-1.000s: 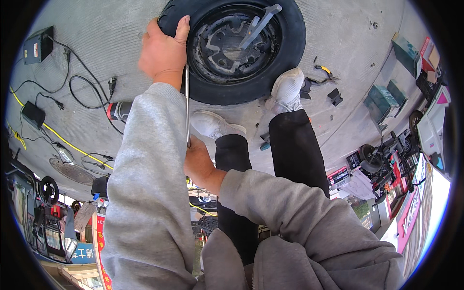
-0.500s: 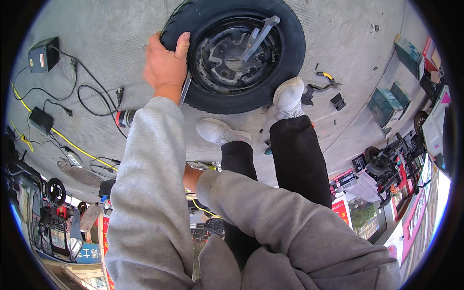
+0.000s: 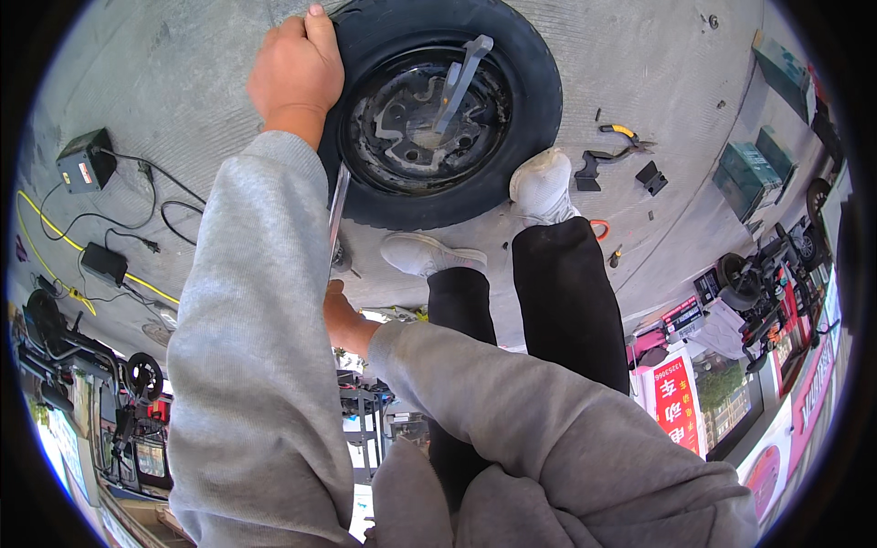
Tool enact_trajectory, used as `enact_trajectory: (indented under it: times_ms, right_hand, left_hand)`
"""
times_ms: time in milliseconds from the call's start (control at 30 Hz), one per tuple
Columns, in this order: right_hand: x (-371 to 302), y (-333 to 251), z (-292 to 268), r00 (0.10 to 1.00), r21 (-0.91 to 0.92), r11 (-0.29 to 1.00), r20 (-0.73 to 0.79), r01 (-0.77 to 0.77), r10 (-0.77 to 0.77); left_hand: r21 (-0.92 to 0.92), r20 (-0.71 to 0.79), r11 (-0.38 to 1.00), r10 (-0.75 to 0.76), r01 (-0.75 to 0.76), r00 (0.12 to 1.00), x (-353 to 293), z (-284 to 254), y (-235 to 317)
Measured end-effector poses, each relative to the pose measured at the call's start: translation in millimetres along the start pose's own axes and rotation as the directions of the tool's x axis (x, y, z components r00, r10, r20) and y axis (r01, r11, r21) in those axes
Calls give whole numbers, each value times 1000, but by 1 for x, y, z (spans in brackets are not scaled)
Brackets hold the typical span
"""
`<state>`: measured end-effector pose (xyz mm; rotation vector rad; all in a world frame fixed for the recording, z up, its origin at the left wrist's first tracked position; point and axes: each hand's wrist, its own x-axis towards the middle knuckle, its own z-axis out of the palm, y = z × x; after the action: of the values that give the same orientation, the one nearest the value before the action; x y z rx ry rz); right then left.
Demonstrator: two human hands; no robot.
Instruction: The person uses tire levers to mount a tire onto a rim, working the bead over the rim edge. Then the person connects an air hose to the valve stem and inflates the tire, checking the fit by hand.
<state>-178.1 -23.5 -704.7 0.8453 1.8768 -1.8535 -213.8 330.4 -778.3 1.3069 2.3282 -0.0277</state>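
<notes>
Tyre (image 3: 539,110), black and still on its wheel, lies flat on the grey concrete floor (image 3: 183,82) right in front of the person's feet. The left hand (image 3: 294,73) is clamped over the tyre's left edge, fingers curled down onto the rubber. A long metal bar (image 3: 336,215) runs from under that edge back toward the person, and the right hand (image 3: 343,320) is closed around its near end, close to the body; most of that hand is hidden behind the grey sleeve (image 3: 247,365), so the exact grip cannot be made out. A second flat metal tool (image 3: 459,78) stands tilted in the middle of the wheel hub (image 3: 402,137).

One white shoe (image 3: 429,254) sits just beside the tyre's near edge, the other white shoe (image 3: 541,185) touches its right side. To the right on the floor lie pliers with yellow handles (image 3: 626,132) and a few small dark parts (image 3: 650,176). Off to the left are a black box (image 3: 87,160) with cables and a yellow cord (image 3: 55,242). Green crates (image 3: 747,173) stand further right.
</notes>
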Motion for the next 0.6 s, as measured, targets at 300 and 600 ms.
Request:
enact_trajectory:
  times_ms: [300, 600]
  right_hand:
    - [-25, -34, -67, 880, 891, 173, 354, -421, 316]
    - [-90, -50, -242, 824, 815, -202, 564, -543, 55]
  left_hand:
    - [7, -112, 999, 37, -36, 993, -3, 2, 6]
    - [73, -318, 989, 147, -130, 937, -5, 22, 2]
